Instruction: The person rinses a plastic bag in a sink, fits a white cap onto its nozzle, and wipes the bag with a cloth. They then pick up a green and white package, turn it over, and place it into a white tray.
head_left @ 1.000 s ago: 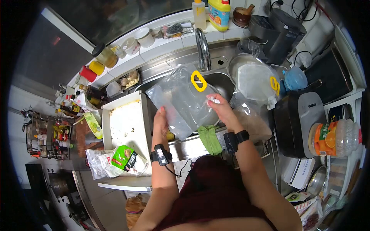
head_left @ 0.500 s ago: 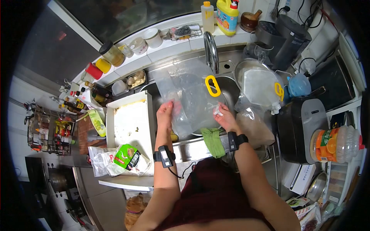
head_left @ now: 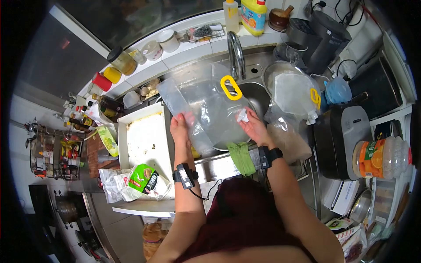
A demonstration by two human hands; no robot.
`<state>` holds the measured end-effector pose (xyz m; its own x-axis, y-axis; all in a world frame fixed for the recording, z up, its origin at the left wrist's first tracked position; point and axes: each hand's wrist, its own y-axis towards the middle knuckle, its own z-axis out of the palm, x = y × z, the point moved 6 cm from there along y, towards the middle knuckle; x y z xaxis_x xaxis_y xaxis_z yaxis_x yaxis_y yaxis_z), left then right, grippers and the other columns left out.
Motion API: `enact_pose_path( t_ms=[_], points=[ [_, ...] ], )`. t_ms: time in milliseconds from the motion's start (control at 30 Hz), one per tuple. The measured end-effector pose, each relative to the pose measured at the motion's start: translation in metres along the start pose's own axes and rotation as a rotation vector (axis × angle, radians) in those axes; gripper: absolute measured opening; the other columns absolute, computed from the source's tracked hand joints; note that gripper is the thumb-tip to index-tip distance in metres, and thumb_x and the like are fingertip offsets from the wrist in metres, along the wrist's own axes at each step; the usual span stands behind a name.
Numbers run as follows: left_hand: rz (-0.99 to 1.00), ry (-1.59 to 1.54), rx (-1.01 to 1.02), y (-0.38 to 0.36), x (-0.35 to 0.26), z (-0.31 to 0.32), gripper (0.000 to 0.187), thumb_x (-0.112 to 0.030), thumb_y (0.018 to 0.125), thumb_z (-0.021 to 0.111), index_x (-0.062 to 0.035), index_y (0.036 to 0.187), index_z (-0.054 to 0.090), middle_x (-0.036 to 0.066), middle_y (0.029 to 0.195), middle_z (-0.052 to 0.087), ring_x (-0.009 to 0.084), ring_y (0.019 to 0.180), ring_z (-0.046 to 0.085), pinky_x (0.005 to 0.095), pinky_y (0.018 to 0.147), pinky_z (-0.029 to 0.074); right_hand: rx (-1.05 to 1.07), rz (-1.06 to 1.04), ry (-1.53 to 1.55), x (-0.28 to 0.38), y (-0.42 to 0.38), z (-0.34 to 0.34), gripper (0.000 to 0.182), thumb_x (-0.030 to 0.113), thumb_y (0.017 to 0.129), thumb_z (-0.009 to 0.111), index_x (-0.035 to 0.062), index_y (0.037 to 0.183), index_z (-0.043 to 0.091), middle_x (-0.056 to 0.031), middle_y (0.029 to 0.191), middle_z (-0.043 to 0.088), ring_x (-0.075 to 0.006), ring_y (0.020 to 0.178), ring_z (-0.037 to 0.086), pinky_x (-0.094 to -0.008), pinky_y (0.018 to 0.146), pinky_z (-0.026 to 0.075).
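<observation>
Head camera view: the clear plastic bag [head_left: 204, 103] spreads over the sink [head_left: 259, 100], its yellow handle [head_left: 224, 88] toward the far right. At the bag's near left side, the fingers of the left hand [head_left: 179, 127] are closed on the thin plastic. On the right, the right hand [head_left: 254, 126] pinches the white spout [head_left: 242, 115] between thumb and fingers. The faucet [head_left: 235, 55] rises at the sink's far edge, and a green cloth [head_left: 241, 158] hangs over the near edge. Farther right lies a second clear bag [head_left: 291, 94], also yellow-handled. Left of the sink, a white tray [head_left: 142, 138] bears dark specks, with a green-and-white packet [head_left: 142, 179] at its near end.
</observation>
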<state>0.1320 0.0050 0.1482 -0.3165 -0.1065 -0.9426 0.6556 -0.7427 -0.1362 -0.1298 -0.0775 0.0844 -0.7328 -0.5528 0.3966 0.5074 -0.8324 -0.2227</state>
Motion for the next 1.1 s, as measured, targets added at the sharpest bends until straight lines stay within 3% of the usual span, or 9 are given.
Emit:
enact_pose_path(
  t_ms=[200,400,500,600,700,900,1100],
  points=[
    [0.048,-0.017,0.095,-0.002,-0.004,0.011,0.018,-0.021,0.092,0.047,-0.004,0.096,0.052,0.012,0.09,0.064,0.0148,0.071,0.059,0.0245,0.064,0.047,-0.12,0.144,-0.059,-0.015,0.005,-0.023,0.026,0.022,0.091,0.05,0.0044,0.109,0.051,-0.0086,0.107,0.055,-0.023,0.103,0.052,-0.0346,0.093,0.042],
    [0.037,0.139,0.094,-0.002,-0.03,0.028,0.019,-0.023,0.091,0.049,-0.0045,0.095,0.054,0.009,0.085,0.065,0.0132,0.067,0.059,0.0227,0.06,0.045,-0.031,0.295,-0.24,-0.028,0.003,-0.034,0.029,0.029,0.092,0.048,0.0054,0.106,0.053,-0.0059,0.099,0.059,-0.0153,0.085,0.057,-0.0247,0.074,0.047],
    [-0.005,0.162,0.079,-0.003,-0.034,0.029,0.016,-0.023,0.091,0.051,-0.0069,0.094,0.054,0.006,0.084,0.063,0.0119,0.067,0.058,0.024,0.059,0.046,-0.051,0.261,-0.228,-0.032,0.007,-0.039,0.03,0.031,0.092,0.046,0.0055,0.106,0.054,-0.0051,0.097,0.059,-0.0116,0.08,0.057,-0.0204,0.067,0.046],
    [-0.02,0.127,0.057,-0.002,-0.031,0.026,0.017,-0.024,0.091,0.051,-0.007,0.093,0.054,0.006,0.084,0.064,0.0123,0.067,0.059,0.024,0.059,0.045,0.005,0.253,-0.185,-0.03,0.008,-0.036,0.028,0.027,0.092,0.048,0.0039,0.106,0.055,-0.0052,0.099,0.059,-0.011,0.082,0.057,-0.02,0.071,0.047],
    [0.026,0.131,-0.032,0.001,-0.023,0.016,0.017,-0.021,0.092,0.048,-0.0049,0.094,0.052,0.008,0.081,0.064,0.0131,0.063,0.058,0.0237,0.055,0.043,-0.095,0.149,-0.215,-0.023,0.007,-0.03,0.025,0.021,0.091,0.05,0.0019,0.107,0.054,-0.0052,0.1,0.058,-0.0113,0.084,0.057,-0.0201,0.074,0.048],
    [-0.079,0.139,-0.173,-0.004,-0.008,0.002,0.017,-0.023,0.093,0.047,-0.0066,0.09,0.051,0.005,0.073,0.061,0.0121,0.058,0.055,0.0231,0.052,0.041,-0.145,0.068,-0.263,-0.016,0.015,-0.022,0.025,0.018,0.091,0.05,0.0007,0.109,0.053,-0.0058,0.104,0.057,-0.0139,0.087,0.057,-0.0221,0.077,0.049],
    [-0.208,0.119,-0.038,0.012,-0.001,-0.008,0.018,-0.024,0.092,0.048,-0.007,0.092,0.051,0.004,0.073,0.06,0.0119,0.058,0.054,0.0243,0.054,0.042,-0.074,0.313,-0.275,-0.021,0.007,-0.018,0.027,0.03,0.092,0.047,0.0072,0.106,0.053,-0.0049,0.096,0.056,-0.0108,0.077,0.055,-0.0187,0.067,0.047]
  ],
)
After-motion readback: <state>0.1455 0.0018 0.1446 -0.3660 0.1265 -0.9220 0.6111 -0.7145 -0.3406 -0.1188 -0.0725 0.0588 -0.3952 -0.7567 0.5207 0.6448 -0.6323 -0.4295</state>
